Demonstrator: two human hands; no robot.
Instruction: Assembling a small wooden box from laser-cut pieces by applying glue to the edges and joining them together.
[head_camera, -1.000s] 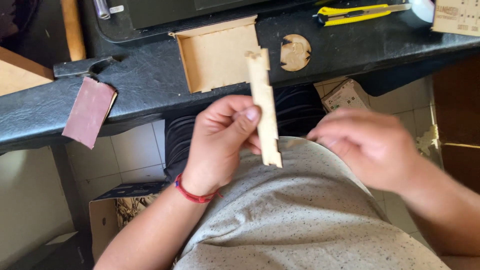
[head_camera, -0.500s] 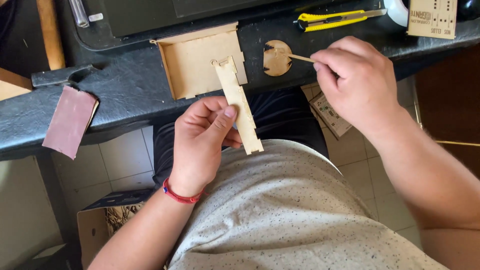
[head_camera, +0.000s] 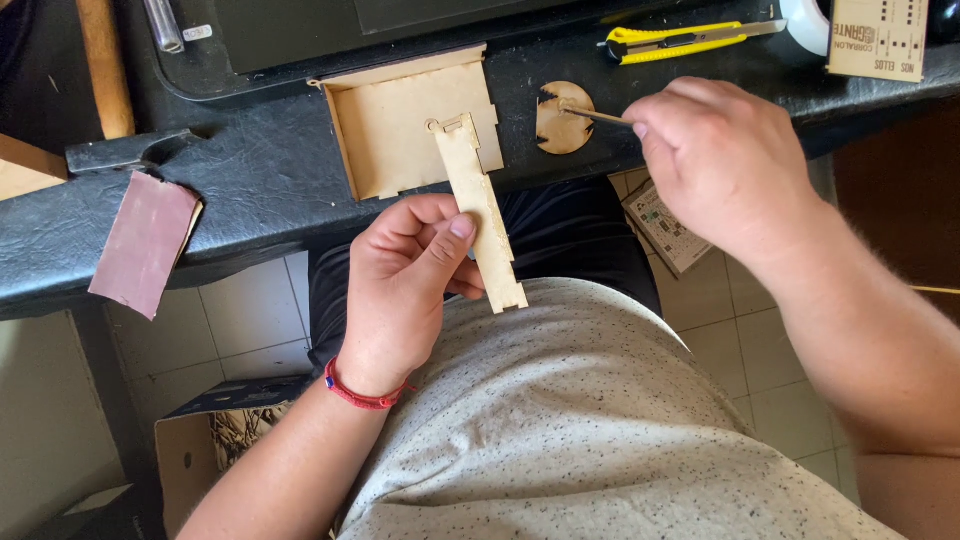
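My left hand (head_camera: 405, 290) pinches a long, notched strip of thin light wood (head_camera: 480, 225), held upright over my lap with thumb and fingers on its lower half. Further right, my right hand (head_camera: 725, 165) grips a thin wooden stick (head_camera: 595, 115) whose tip touches a small round wooden disc (head_camera: 563, 120) lying on the black tabletop (head_camera: 260, 190). Just behind the strip, a shallow open box of the same wood (head_camera: 400, 125) lies on the table.
A piece of reddish sandpaper (head_camera: 145, 245) hangs over the table's near edge at left, beside a hammer (head_camera: 110, 100). A yellow utility knife (head_camera: 680, 40) and a perforated wooden sheet (head_camera: 878, 40) lie at the back right. A cardboard box (head_camera: 215, 440) sits on the tiled floor.
My right hand rose from my lap to the table and now holds the stick's tip on the round disc. The left hand keeps the wooden strip, slightly shifted.
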